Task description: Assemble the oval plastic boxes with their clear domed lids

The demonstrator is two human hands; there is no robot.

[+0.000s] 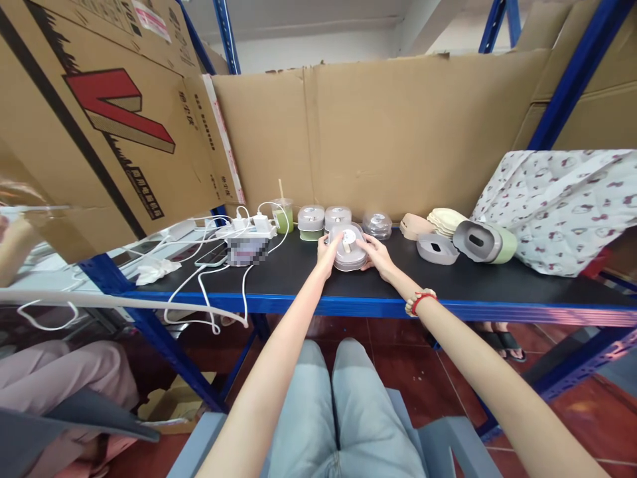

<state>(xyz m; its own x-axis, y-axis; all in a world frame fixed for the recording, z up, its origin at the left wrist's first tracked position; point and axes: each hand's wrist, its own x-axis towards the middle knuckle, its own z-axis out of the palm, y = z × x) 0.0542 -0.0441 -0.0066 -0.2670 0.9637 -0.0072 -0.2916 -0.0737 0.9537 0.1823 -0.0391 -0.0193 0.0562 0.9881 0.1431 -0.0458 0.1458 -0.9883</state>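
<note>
A rounded-square container [350, 257] with a clear lid and a pale strip on top rests at the middle of the black tabletop, close to its front edge. My left hand [328, 255] grips its left side, the thumb toward the lid. On the opposite side my right hand [379, 256] holds it with the fingers curled around the edge. Just behind stand a grey-and-green lidded container [311, 222] and another similar lidded one [338, 216]. A clear-lidded piece [377, 224] sits behind my right hand. The container's underside is hidden.
Grey trays [438, 248], stacked cream pieces [446, 221] and grey-and-green nested shells [485, 241] lie rightward, beside a patterned bag [557, 206]. Leftward are a drink cup [283, 216], a power strip [249, 228] and loose white cables. A cardboard wall [388, 133] stands behind.
</note>
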